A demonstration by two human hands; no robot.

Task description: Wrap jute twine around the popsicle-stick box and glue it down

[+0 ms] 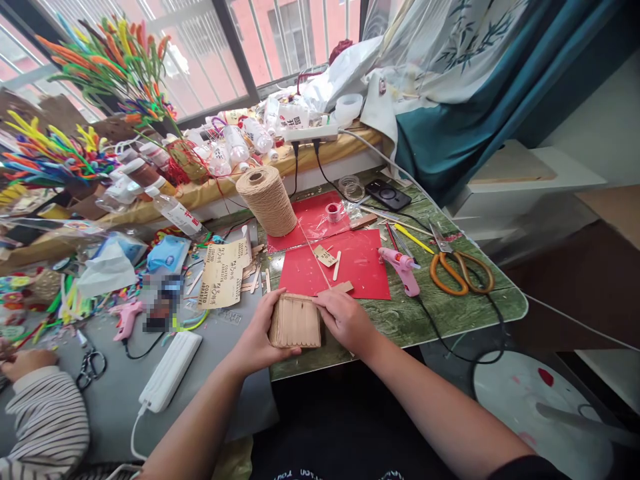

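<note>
A small box made of wooden craft sticks [296,323] is in my left hand [257,337], whose fingers and thumb clasp its left side and lower edge. My right hand [347,320] is closed at the box's upper right corner, pinching the twine [314,248] there. That strand runs taut across the red sheet [370,257] from a big spool of jute twine [267,200] standing behind. Beyond my right hand lie a small wooden piece [344,287], a loose craft stick [337,265] and a scrap of sandpaper [325,256].
Right of the red sheet lie a pink glue gun [404,270], its cord, and orange-handled scissors [457,270]. Sandpaper sheets [225,273] and a white power strip [170,370] are on the left. Another person's striped sleeve [47,413] shows at the lower left.
</note>
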